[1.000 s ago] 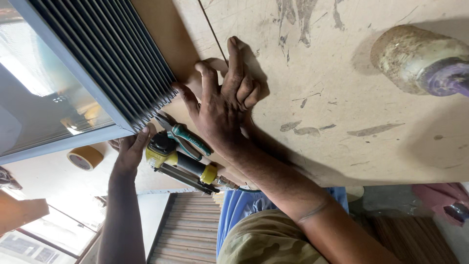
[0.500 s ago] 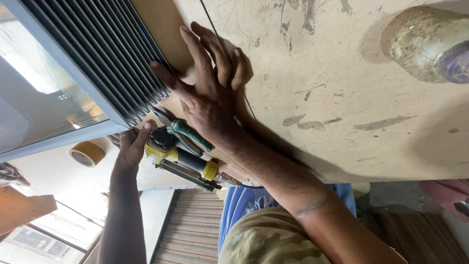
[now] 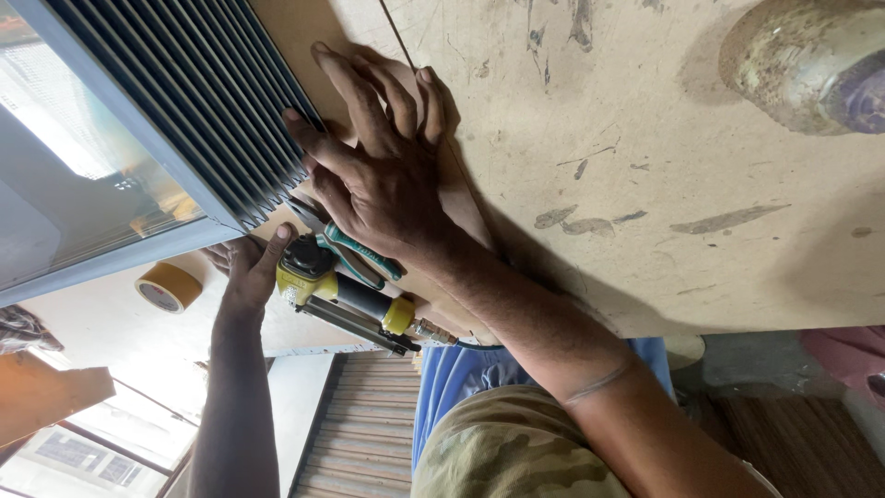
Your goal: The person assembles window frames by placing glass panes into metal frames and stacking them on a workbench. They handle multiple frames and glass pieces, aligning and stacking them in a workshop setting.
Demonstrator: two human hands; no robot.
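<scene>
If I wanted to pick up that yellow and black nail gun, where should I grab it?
Probably by the black handle in the middle of the nail gun, between the yellow head and the yellow end cap. It is a straight bar shaped for a fist. Come from the side nearer the camera, where it lies bare; the left hand crowds the head, and pliers under the right hand lie on the far side.

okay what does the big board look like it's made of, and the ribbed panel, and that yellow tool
Board: likely plywood or fibreboard, raw and matt, with stains and scratches. Ribbed panel: dark, even ridges with a pale grey frame, perhaps painted metal or plastic; unclear. Yellow tool: apparently hard plastic and metal, with a brass-coloured fitting at its end.
</scene>
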